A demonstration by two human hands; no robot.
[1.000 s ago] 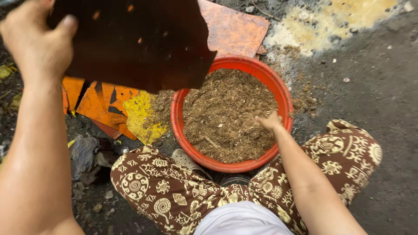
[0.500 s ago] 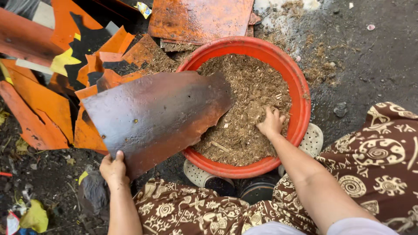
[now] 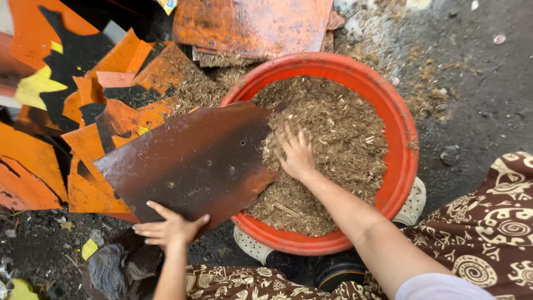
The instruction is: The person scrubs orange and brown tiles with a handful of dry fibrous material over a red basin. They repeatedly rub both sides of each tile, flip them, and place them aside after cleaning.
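One rusty brown metal sheet (image 3: 194, 164) lies tilted over the left rim of the red plastic basin (image 3: 402, 166), its far edge in the dry shredded fibre (image 3: 338, 139). Left hand (image 3: 172, 229) grips its near edge, fingers clamped. Right hand (image 3: 296, 155) presses spread-open on the fibre. Orange sheet scraps (image 3: 83, 144) lie beside.

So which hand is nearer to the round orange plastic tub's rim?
Left is farther; right is nearer. The right hand rests inside the round orange plastic tub on the dry shredded fibre. The left hand grips the rusty brown metal sheet's lower edge outside it.
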